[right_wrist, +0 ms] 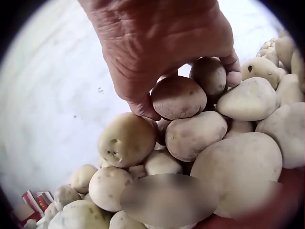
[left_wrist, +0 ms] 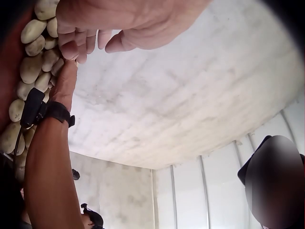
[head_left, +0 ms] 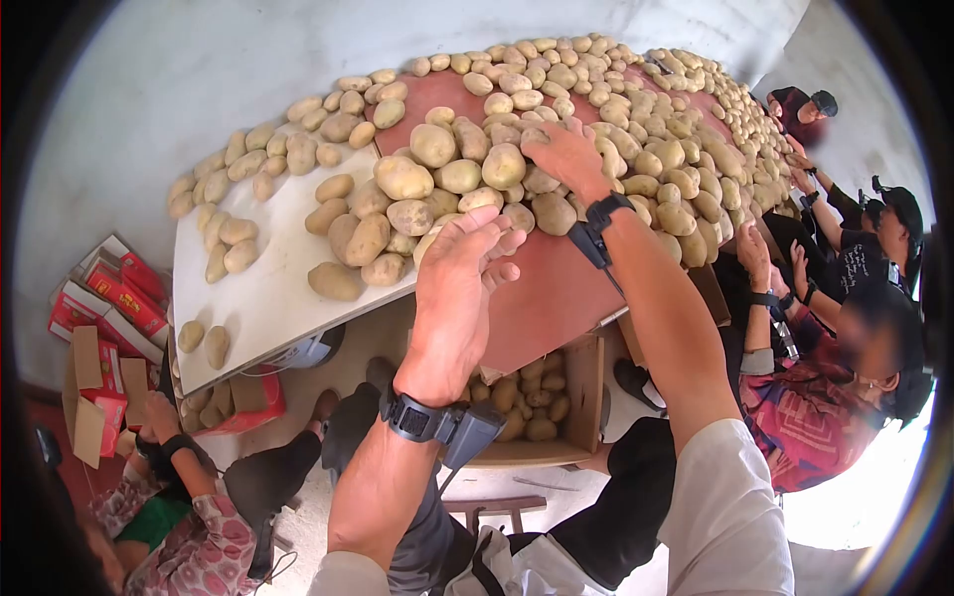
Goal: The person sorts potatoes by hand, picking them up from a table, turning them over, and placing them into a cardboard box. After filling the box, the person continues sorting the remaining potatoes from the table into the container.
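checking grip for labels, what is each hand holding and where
Right hand curls over a potato, fingers on its top and sides. Left hand holds nothing.

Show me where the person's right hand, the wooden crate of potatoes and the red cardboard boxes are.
right hand (head_left: 563, 156), head view, on the back of the hand, resting on the potato pile.
wooden crate (head_left: 584, 382), head view, on its right side wall.
red cardboard boxes (head_left: 127, 298), head view, on a red face of the stack.

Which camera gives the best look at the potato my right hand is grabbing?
The right wrist view: the potato fills the frame, with the right hand curled over it. The head view shows only the hand's back on the potato pile. The left wrist view shows that hand small, the potato hidden.
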{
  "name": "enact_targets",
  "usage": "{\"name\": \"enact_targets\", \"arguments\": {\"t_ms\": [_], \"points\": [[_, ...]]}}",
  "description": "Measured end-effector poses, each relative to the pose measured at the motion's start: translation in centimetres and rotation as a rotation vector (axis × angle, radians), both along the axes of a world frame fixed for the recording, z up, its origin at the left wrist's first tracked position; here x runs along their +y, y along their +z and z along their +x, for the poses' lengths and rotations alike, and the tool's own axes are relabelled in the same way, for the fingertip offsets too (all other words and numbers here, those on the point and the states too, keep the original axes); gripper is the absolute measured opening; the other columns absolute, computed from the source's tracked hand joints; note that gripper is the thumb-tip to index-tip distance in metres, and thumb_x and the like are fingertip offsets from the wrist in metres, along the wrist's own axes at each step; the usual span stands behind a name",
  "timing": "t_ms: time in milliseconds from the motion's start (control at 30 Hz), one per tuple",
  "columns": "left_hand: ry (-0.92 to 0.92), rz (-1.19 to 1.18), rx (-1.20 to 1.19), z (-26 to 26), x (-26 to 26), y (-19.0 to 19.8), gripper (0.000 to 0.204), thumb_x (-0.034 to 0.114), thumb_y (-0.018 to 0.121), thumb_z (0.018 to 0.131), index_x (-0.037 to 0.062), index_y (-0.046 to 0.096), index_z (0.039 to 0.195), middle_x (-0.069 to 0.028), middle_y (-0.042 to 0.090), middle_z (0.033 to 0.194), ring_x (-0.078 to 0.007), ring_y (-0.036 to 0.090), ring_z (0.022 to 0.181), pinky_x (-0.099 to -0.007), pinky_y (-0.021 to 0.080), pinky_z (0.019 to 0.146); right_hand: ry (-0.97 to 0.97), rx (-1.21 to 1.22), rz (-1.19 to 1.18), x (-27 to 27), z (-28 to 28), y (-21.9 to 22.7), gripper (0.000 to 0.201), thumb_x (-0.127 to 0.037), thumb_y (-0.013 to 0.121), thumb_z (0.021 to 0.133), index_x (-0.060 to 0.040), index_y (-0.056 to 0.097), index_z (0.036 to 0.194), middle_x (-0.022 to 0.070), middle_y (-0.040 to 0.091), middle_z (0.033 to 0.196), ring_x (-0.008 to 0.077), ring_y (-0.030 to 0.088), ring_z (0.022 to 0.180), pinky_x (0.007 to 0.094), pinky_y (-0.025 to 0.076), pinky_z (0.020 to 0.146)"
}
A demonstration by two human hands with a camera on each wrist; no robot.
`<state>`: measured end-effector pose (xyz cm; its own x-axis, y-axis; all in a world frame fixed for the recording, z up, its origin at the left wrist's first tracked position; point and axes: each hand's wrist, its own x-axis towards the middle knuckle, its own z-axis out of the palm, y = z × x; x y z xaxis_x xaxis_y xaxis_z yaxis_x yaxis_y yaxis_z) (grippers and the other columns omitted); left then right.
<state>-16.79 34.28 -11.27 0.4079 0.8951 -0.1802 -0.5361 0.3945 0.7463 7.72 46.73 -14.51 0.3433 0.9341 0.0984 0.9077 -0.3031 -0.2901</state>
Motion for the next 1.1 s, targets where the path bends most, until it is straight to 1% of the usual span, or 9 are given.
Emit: {"name": "enact_targets", "arguments": {"t_ms": [167,367,467,567,633,767,900,1033,1100], "points": [[-0.022,0.011,0.030,0.5,-0.1,-0.6,0.036,0.016,0.055,0.103,-0.0039,0.052,0.134,-0.0135,0.060,0.128,-0.0233,0.064,0.114,-0.0350,0.050,0.084,-0.012,0.004,0.030,-2.4,0.6,0.0,0.074,-0.048,0.072,0.077,-0.0202,0.058,0.144,0.0202,0.041,0.156,0.0414,0.035,0.144,0.0495,0.038,0.116],[-0.032,-0.002,0.018,1.2,0.1,-2.8,0.038,0.017,0.065,0.097,-0.0020,0.058,0.129,-0.0096,0.063,0.120,-0.0233,0.065,0.110,-0.0348,0.051,0.081,0.041,-0.187,0.245,-5.8,-0.7,-3.1,0.066,-0.043,0.078,0.071,-0.0194,0.062,0.130,0.0227,0.049,0.139,0.0440,0.046,0.128,0.0535,0.046,0.103],[-0.060,0.023,0.103,0.9,0.0,-3.1,0.050,0.022,0.060,0.102,-0.0048,0.047,0.142,-0.0148,0.058,0.134,-0.0299,0.057,0.128,-0.0385,0.049,0.091,0.002,-0.250,0.408,-8.3,-2.5,-3.5,0.062,-0.039,0.081,0.071,-0.0187,0.062,0.125,0.0223,0.049,0.137,0.0447,0.046,0.126,0.0539,0.047,0.101],[-0.044,-0.011,0.163,1.1,-0.3,-2.6,0.050,0.021,0.059,0.102,-0.0048,0.046,0.143,-0.0159,0.058,0.135,-0.0310,0.057,0.129,-0.0385,0.049,0.091,-0.035,-0.069,0.449,-10.6,-3.5,-3.0,0.060,-0.036,0.083,0.071,-0.0186,0.062,0.124,0.0203,0.048,0.139,0.0436,0.045,0.127,0.0535,0.048,0.099],[-0.030,-0.018,0.178,1.2,-0.8,-2.9,0.049,0.019,0.058,0.102,-0.0048,0.046,0.143,-0.0158,0.058,0.134,-0.0306,0.058,0.128,-0.0388,0.050,0.090,-0.005,-0.024,0.381,-12.2,-3.7,-3.8,0.064,-0.041,0.082,0.075,-0.0163,0.061,0.130,0.0233,0.044,0.145,0.0501,0.041,0.133,0.0558,0.043,0.109],[-0.068,-0.043,0.101,1.2,-0.5,-4.9,0.038,0.015,0.067,0.095,-0.0009,0.055,0.128,-0.0078,0.061,0.116,-0.0234,0.064,0.110,-0.0360,0.053,0.077,0.027,0.034,0.595,-14.7,-4.4,-5.0,0.056,-0.027,0.083,0.072,-0.0180,0.063,0.123,0.0210,0.043,0.147,0.0481,0.041,0.135,0.0532,0.043,0.109],[-0.159,-0.113,0.194,1.7,-1.4,-5.2,0.050,0.016,0.064,0.099,-0.0041,0.046,0.141,-0.0130,0.056,0.133,-0.0292,0.059,0.124,-0.0396,0.052,0.086,-0.056,0.155,0.536,-16.2,-4.5,-4.8,0.057,-0.025,0.082,0.070,-0.0177,0.063,0.123,0.0205,0.045,0.146,0.0449,0.043,0.134,0.0512,0.043,0.110],[-0.229,-0.155,0.252,2.3,-2.3,-5.5,0.059,0.015,0.065,0.097,-0.0049,0.040,0.147,-0.0141,0.049,0.141,-0.0298,0.057,0.126,-0.0414,0.052,0.086,-0.053,0.344,0.560,-17.3,-2.6,-6.2,0.058,-0.028,0.081,0.073,-0.0124,0.061,0.125,0.0179,0.047,0.143,0.0376,0.049,0.130,0.0467,0.046,0.106],[-0.248,-0.155,0.275,2.7,-2.6,-5.6,0.060,0.015,0.063,0.098,-0.0049,0.038,0.149,-0.0144,0.046,0.144,-0.0296,0.055,0.128,-0.0419,0.052,0.087,-0.153,1.178,0.517,-18.5,-2.8,-5.4,0.057,-0.027,0.080,0.078,-0.0063,0.059,0.126,0.0142,0.051,0.137,0.0308,0.054,0.125,0.0417,0.048,0.103]]}}
